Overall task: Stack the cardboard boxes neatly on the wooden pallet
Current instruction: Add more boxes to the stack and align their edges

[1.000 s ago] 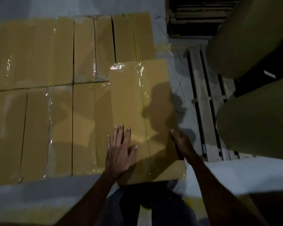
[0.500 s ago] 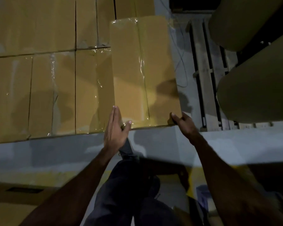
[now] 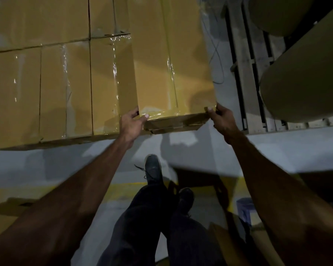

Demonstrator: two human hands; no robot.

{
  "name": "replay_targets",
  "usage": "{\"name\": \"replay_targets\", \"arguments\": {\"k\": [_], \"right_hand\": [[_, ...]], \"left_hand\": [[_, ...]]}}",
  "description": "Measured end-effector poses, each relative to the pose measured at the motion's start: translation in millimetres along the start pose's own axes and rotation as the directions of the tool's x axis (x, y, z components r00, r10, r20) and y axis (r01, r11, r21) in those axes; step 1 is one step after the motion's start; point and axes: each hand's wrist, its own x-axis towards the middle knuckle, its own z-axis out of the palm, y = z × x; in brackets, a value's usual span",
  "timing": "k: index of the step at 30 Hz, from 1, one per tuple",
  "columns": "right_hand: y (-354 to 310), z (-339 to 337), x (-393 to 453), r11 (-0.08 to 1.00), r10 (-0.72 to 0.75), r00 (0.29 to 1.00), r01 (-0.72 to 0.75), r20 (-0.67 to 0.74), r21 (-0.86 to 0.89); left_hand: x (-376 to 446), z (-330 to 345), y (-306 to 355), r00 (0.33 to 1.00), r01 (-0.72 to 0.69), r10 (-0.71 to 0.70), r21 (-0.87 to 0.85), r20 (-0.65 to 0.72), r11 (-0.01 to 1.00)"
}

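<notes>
- The box (image 3: 171,60) lies on top of the stack (image 3: 46,83), at its right end, with its near end sticking out past the stack's front edge. It looks not yet squared up.
- Your left hand (image 3: 130,124) grasps the box's near left corner, thumb on the taped top, fingers down the side next to the neighbouring box.
- Your right hand (image 3: 222,120) grasps the near right corner, thumb on top, fingers curled round the edge.
- Holding both near corners lets you steer the box straight, probably so you can line it up flush.
- Clear tape (image 3: 170,73) runs along the top, glossy, so it may be slick under your thumbs.
- The stack hides whatever it rests on.
- A bare pallet (image 3: 244,73) lies on the floor (image 3: 181,146) to the right, with large rolls (image 3: 306,79) on it.
- Your shoe (image 3: 152,167) is below the box's overhang, so mind your toes if it slips.
</notes>
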Motion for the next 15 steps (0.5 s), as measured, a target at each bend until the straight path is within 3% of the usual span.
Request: {"name": "replay_targets", "arguments": {"k": [7,15], "right_hand": [[3.7,0.7,0.8,1.0,-0.006,1.0,0.006,-0.018,-0.016],[7.6,3.3,5.3,1.0,-0.015,0.999,0.015,-0.044,-0.015]], "left_hand": [[-2.7,5.3,3.1,0.999,-0.033,0.032,-0.033,-0.017,0.999],[4.9,0.0,3.9,0.998,-0.066,0.067,0.044,-0.013,0.997]]}}
